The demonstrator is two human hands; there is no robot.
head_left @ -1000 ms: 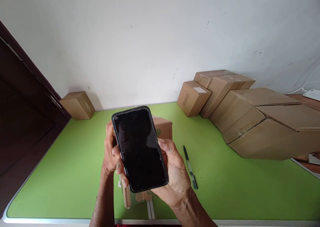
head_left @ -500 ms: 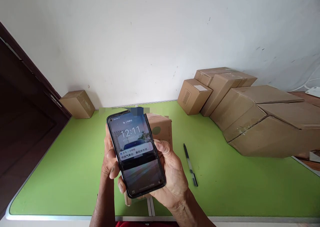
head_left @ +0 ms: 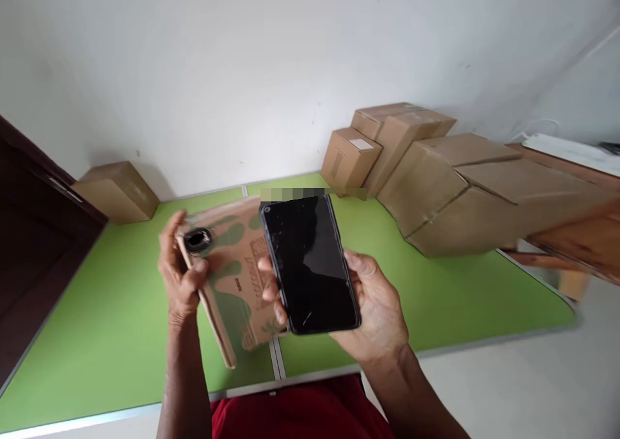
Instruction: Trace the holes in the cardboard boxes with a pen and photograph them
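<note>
In my right hand (head_left: 380,303) is a black smartphone (head_left: 312,265), its screen dark and facing up at me. The fingers wrap under it and show along its left edge, while the thumb lies on the right edge. My left hand (head_left: 181,265) pinches the left edge of a brown cardboard box (head_left: 245,277) printed with green blotches. Near the thumb, the box has a dark round hand hole (head_left: 197,239). The phone covers the right part of the box. A pixelated patch masks the phone's top edge.
A small carton (head_left: 119,190) stands at the back left by the dark door (head_left: 39,232). Several cartons (head_left: 404,142) crowd the back right, with a large one (head_left: 460,193) in front. Everything rests on a green table (head_left: 436,303) against a white wall.
The phone's lit screen with the clock has gone dark. My left hand has left the phone and taken hold of the box edge. The view has shifted, and the pen no longer shows.
</note>
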